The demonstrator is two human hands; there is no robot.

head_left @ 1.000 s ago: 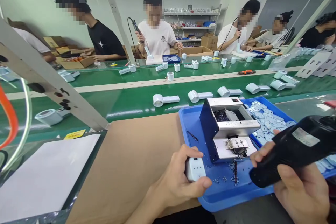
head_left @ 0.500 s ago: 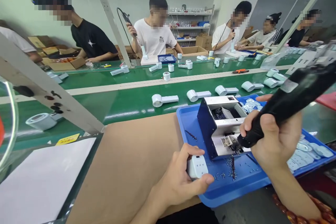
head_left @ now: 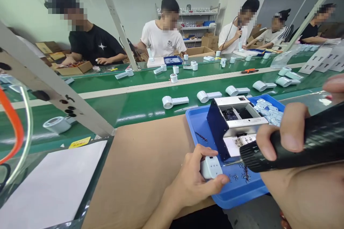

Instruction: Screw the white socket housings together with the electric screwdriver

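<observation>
Between the thumb and fingers of my left hand is a small light-blue plastic housing, its face with small holes turned to the right. My right hand is wrapped round a black electric screwdriver. Its thin bit points left and ends close to the housing; whether the tip touches it I cannot tell. Behind the bit stands a silver and black screw feeder in a blue tray. Loose screws lie on the tray floor below the bit.
Pale plastic plates fill a blue bin behind the feeder. Light-blue handled parts line the green conveyor. Brown cardboard and a white sheet lie to the left, beside a slanted metal post. Several co-workers sit across.
My right hand has drawn the screwdriver away from the screw feeder, toward me, and levelled it with the bit toward the housing. My left hand keeps its hold. The view has shifted slightly.
</observation>
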